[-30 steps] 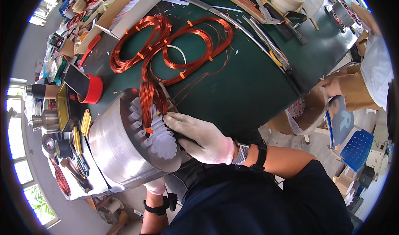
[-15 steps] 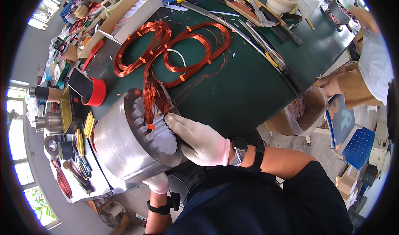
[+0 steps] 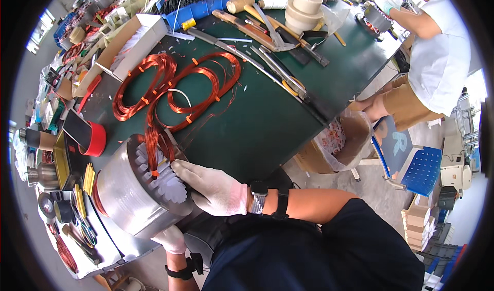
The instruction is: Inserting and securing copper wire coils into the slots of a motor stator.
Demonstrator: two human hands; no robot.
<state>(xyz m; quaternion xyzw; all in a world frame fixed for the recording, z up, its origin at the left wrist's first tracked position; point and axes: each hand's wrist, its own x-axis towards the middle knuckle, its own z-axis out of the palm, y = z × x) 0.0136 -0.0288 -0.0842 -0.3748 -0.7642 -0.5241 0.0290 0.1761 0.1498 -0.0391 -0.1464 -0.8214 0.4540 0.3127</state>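
Observation:
A silvery metal stator (image 3: 123, 193), a wide hollow cylinder, lies tilted at the table's near left edge. White slot liners (image 3: 170, 185) stick out around its opening. A bundle of copper wire (image 3: 153, 149), tied with orange tape, runs from coils (image 3: 198, 98) on the table down into that opening. My right hand (image 3: 216, 188), in a white glove with a pink cuff, lies at the opening's right side. Its fingers are stretched out, their tips beside the copper bundle; the thumb is hidden. Under the stator's near edge is my gloved left hand (image 3: 171, 238), its fingers out of sight.
A white box of paper strips (image 3: 131, 46) stands behind the coils. Hand tools (image 3: 278, 33) lie at the back. A red tape roll (image 3: 96, 139), scissors (image 3: 87, 232) and yellow strips (image 3: 89, 177) are left. Another person (image 3: 437, 59) works at right, near a lined carton (image 3: 339, 141) and blue chair (image 3: 422, 170).
The view has shifted, so the table and stator sit further left and more of the other person shows. My hands keep their places at the stator.

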